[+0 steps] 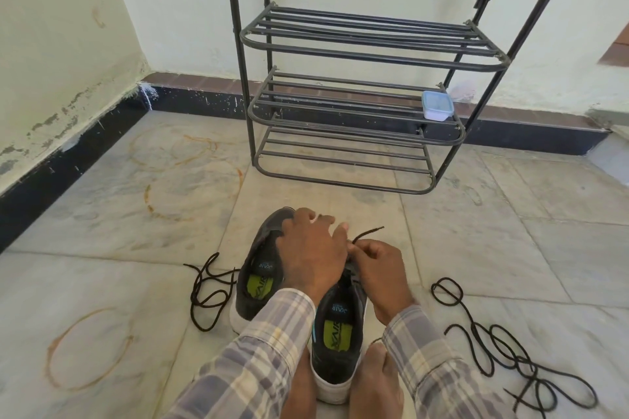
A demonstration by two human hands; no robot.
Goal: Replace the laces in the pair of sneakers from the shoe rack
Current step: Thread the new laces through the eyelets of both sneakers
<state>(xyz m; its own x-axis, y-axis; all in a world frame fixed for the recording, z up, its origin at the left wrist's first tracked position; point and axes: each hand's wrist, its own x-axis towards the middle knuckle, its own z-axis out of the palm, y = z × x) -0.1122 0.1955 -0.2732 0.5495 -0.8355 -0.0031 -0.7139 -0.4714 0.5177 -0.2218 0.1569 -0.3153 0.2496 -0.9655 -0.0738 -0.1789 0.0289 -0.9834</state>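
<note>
Between bare feet point(374, 381), dark sneaker point(337, 326) with lime insole points away lengthwise, toe beneath left hand point(308, 258), grip unclear; right hand point(379, 272) pinches black lace end point(367, 234).

Blue-lidded plastic box point(437, 105); rust ring stains point(86, 349) on marble floor point(510, 231); flaking wall point(51, 78)

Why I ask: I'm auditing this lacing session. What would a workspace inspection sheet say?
Surface: grey stone-tile floor, rust-coloured ring stains.
Job's things: farther dark grey sneaker and nearer dark grey sneaker side by side; loose black lace left, tangled black laces right.
Clutter: pale blue lidded plastic box on black metal shoe rack.
Grips: left grip lies over the sneakers, hold hidden; right grip pinches a black lace end.
Cables: nothing seen.
Surroundings: whitish walls, black skirting, bare feet flanking nearer sneaker.
</note>
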